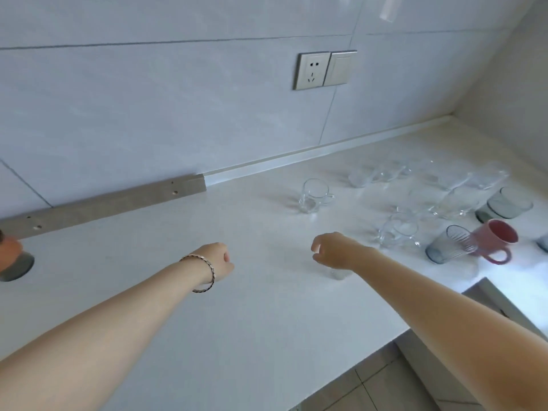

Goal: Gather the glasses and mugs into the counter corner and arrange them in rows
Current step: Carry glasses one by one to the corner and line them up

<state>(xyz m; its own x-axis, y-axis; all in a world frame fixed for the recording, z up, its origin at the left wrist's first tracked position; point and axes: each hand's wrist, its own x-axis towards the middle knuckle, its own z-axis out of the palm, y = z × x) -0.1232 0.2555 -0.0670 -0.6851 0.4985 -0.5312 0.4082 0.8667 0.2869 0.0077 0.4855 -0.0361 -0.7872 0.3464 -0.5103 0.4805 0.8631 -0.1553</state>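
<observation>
White counter [184, 321] runs under pale tiles toward the far right corner. Your right hand [335, 252] curls down over a small clear glass [338, 273], mostly hidden beneath it; whether the fingers actually grip it, you cannot tell. Your left hand [221, 261] hangs loosely curled and holds nothing. Just beyond, a clear mug [397, 229] stands near; a lone mug [314, 195] sits apart; a pink mug [493, 241] touches a grey ribbed glass [450, 244]. Swing right carelessly and you will likely clip that crowded glassware, since clear pieces vanish against the white.
</observation>
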